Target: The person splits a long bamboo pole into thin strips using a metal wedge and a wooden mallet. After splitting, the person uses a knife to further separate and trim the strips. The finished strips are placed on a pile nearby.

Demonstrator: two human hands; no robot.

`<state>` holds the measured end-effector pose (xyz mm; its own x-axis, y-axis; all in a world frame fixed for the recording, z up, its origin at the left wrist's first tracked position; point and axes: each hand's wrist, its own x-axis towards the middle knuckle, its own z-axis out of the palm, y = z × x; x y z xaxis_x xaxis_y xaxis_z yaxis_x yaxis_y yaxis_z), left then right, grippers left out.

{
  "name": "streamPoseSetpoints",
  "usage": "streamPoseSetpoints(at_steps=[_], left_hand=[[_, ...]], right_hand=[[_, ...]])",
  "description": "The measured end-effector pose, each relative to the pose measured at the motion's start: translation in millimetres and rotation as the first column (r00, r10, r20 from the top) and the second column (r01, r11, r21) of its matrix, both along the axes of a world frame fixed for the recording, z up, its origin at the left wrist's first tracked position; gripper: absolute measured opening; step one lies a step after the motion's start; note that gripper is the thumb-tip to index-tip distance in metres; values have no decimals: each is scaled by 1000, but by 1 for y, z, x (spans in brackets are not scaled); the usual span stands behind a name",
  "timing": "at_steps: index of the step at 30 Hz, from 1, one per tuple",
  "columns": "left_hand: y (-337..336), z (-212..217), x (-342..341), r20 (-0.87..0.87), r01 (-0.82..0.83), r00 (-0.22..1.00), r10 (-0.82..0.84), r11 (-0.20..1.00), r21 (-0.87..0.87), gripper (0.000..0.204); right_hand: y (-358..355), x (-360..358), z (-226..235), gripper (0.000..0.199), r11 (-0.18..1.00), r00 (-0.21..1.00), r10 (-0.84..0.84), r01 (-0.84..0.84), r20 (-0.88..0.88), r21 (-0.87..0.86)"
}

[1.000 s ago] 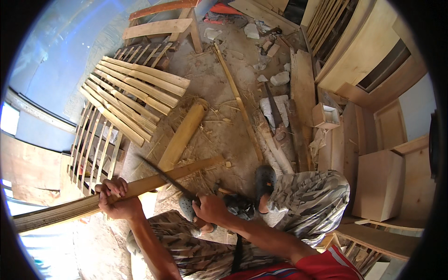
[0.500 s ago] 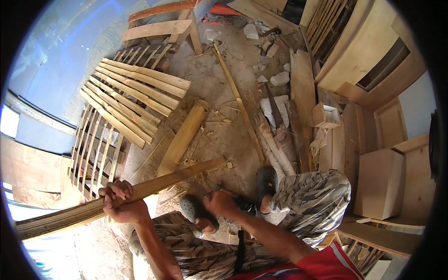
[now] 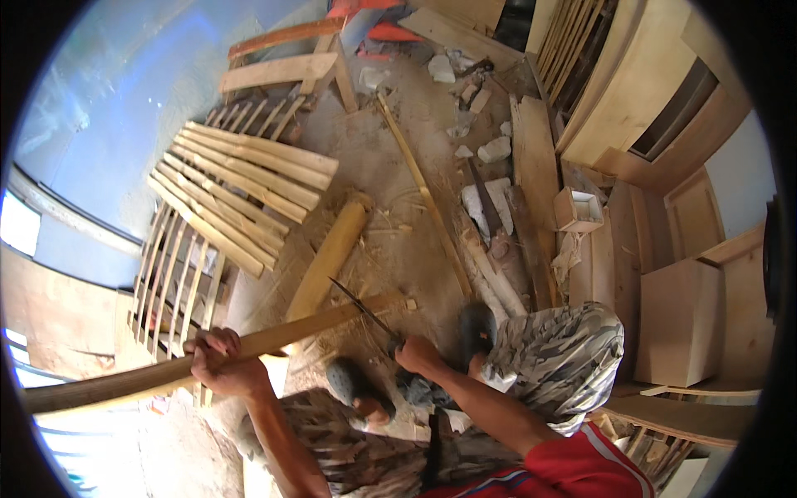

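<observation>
My left hand (image 3: 226,363) is closed around a long split bamboo strip (image 3: 299,330), which runs from the left rim to the middle of the floor. In my right hand (image 3: 418,355) is a long, thin, dark-bladed knife (image 3: 363,308), its blade pointing up and left across the strip's far part. Whether the blade touches the strip I cannot tell. The strip's far end lies near a thick yellowish log (image 3: 330,249) on the floor, with shavings around it. My feet in dark clogs (image 3: 353,378) rest on either side of my right hand.
Several split strips (image 3: 249,183) lie side by side on a slatted frame (image 3: 178,274) at the left. A narrow strip (image 3: 423,195) lies beyond the log. Right of it are a saw (image 3: 488,199), boards (image 3: 535,166) and a small wooden box (image 3: 579,209). Wooden furniture (image 3: 681,324) lines the right.
My right hand has moved slightly right and up, and the knife blade now shows over the strip. The left hand keeps its grip, with the strip's far end slightly lower.
</observation>
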<state>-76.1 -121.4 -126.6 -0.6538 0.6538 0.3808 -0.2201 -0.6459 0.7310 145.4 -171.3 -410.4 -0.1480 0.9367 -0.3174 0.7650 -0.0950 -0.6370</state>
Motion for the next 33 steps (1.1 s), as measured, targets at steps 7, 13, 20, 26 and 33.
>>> streamPoseSetpoints(at_steps=[7, 13, 20, 26, 33], left_hand=[[-10, -4, -5, -13, -20, 1000, 20, 1000, -17, 17], [-4, -4, 7, -42, -35, 999, 34, 999, -3, 16], [-1, -5, -1, 24, -37, 999, 38, 999, -15, 16], [1, -4, 3, -3, -5, 1000, 5, 1000, -20, 17], [-1, -8, -14, 10, -46, 999, 46, 998, -50, 17]], right_hand=[[-28, -40, 75, 42, 962, 961, 33, 44, -274, 270], [1, 21, -28, 45, 932, 997, -65, 48, -36, -358], [-24, -43, 91, 44, 989, 934, 25, 29, -356, 145], [-18, 1, -16, 38, 988, 981, -129, 115, -142, -101], [-18, -44, 90, 41, 987, 969, 75, -38, -234, 157]])
